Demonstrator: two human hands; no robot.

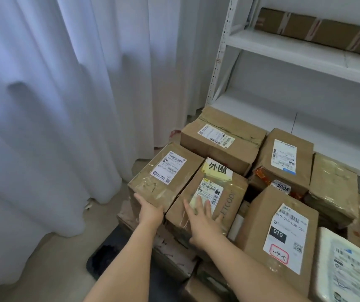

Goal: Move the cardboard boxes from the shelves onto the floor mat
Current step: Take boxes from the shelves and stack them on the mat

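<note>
Several taped cardboard boxes are piled on a dark floor mat [102, 256] in front of a white shelf unit [283, 49]. My left hand [149, 211] holds the near end of a box with a white label [163, 173] at the pile's left. My right hand [203, 223] lies flat, fingers straight, on top of the neighbouring box with a yellow tag [222, 192]. One long flat cardboard box [318, 31] lies on the upper shelf at the top right. The lower shelf board [262, 112] shows bare.
White curtains [65, 94] hang along the left, reaching the beige floor [50, 269]. More boxes with labels, one marked 010 [283, 234], fill the right. A white padded parcel [344, 271] lies at the bottom right corner.
</note>
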